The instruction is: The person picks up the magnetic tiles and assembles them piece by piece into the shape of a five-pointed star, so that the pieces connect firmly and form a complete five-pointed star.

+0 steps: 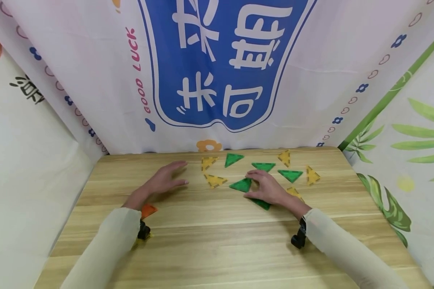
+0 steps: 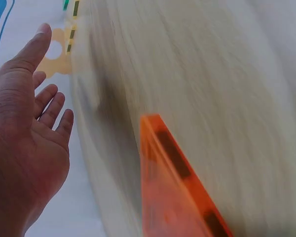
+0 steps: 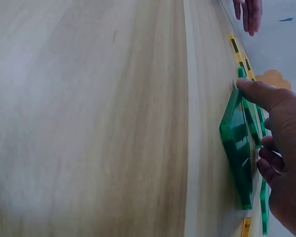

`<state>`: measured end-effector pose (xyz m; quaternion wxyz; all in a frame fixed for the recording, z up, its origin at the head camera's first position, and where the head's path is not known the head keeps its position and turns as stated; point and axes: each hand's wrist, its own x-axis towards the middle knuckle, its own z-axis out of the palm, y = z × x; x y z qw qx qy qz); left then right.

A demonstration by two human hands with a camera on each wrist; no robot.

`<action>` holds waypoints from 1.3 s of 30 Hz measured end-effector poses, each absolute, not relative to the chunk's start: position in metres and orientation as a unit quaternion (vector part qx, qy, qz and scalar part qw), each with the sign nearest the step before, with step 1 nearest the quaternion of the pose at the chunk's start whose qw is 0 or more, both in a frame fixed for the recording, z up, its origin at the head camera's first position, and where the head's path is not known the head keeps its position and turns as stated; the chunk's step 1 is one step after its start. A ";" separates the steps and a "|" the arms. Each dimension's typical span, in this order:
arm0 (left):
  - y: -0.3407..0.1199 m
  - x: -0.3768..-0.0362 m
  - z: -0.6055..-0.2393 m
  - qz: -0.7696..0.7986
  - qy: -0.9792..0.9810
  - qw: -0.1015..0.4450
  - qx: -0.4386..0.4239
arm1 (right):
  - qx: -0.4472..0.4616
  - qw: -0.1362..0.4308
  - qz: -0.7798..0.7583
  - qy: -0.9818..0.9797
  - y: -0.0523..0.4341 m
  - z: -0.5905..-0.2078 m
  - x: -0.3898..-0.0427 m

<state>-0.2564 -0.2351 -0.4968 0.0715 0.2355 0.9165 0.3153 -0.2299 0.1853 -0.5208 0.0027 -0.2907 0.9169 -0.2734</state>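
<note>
Right hand (image 1: 269, 188) grip pinches green triangle (image 3: 237, 148) (edge lifted off table (image 1: 217, 233), wrist view only); left hand (image 1: 162, 182) flat, grip wide, orange triangle (image 2: 175, 192) behind wrist.

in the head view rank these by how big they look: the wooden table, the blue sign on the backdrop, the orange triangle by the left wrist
1. wooden table, though nearness to the camera inflates it
2. blue sign, cut off at the top edge
3. orange triangle, partly hidden by the left wrist

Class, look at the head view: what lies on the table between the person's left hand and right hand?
Between the left hand and the right hand lie two yellow triangle tiles and one green triangle tile, which the right hand touches. The head view shows this.
</note>
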 end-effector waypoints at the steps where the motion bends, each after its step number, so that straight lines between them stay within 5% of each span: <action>1: -0.234 -0.259 -0.498 0.320 0.916 0.075 0.230 | -0.291 0.001 -0.271 0.917 0.184 -0.521 -0.230; 39: -0.178 -0.305 -0.518 0.370 0.902 0.114 0.192 | -0.294 -0.022 -0.295 0.909 0.185 -0.527 -0.234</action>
